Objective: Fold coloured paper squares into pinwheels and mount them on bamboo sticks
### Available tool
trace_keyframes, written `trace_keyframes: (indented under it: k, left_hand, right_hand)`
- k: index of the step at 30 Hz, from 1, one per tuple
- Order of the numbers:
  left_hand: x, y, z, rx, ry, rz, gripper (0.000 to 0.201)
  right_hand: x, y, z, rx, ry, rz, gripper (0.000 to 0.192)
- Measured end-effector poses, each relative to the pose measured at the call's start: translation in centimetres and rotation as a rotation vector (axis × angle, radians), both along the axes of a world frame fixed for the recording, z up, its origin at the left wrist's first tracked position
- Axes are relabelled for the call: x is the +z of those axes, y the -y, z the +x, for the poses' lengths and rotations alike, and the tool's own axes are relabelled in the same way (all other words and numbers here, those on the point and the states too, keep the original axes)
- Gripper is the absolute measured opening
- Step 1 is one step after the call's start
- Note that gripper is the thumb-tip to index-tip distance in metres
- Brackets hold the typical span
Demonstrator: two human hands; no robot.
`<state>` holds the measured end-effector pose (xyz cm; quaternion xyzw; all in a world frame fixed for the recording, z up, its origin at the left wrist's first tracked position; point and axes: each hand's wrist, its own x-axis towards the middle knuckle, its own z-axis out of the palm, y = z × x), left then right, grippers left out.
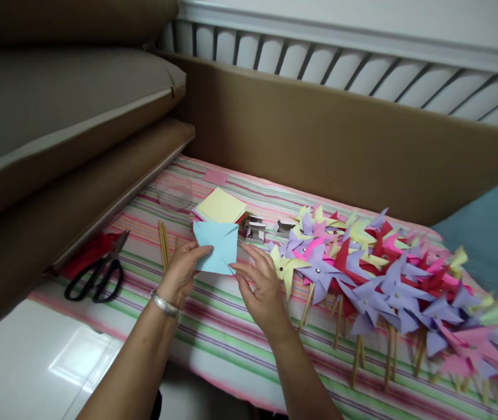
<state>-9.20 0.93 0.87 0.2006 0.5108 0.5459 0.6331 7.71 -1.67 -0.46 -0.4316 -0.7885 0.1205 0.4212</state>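
My left hand point(181, 270) pinches the lower left edge of a light blue paper square point(216, 245) that has cuts running in from its corners. My right hand point(261, 284) touches the square's lower right edge with its fingertips, fingers spread. The paper is held just above a striped cloth surface point(213, 326). A silver bracelet point(165, 304) sits on my left wrist. Behind the blue square lies a stack of coloured paper squares with a yellow sheet point(221, 205) on top.
Black scissors point(100, 274) lie at the left beside red paper point(86, 252). Thin wooden sticks point(163, 244) lie left of my left hand. Several finished paper pinwheels point(384, 280) on sticks cover the right side. Small metal pieces point(255, 226) sit near the stack. A brown board point(340, 140) backs the surface.
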Motion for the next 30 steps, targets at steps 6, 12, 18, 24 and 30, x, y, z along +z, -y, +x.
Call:
trace_keyframes:
  k: [6, 12, 18, 24, 30]
  left_hand:
    - [-0.3, 0.0, 0.3, -0.063, -0.011, 0.004, 0.026]
    - [-0.7, 0.2, 1.0, -0.136, -0.040, 0.031, 0.026]
    - [-1.0, 0.3, 1.9, -0.167, -0.081, 0.063, 0.019]
    - [-1.1, 0.3, 2.0, -0.131, -0.095, 0.063, 0.021]
    - [-1.4, 0.4, 2.6, -0.165, -0.141, 0.100, 0.021]
  right_hand:
    - [0.1, 0.0, 0.1, -0.005, 0.016, 0.008, 0.019]
    - [0.4, -0.1, 0.2, -0.037, -0.082, -0.124, 0.011]
    - [0.3, -0.2, 0.0, -0.112, -0.161, -0.230, 0.006]
    - [0.4, -0.1, 0.1, -0.142, -0.104, -0.217, 0.005]
    - [0.5, 0.0, -0.1, -0.187, -0.098, -0.188, 0.007]
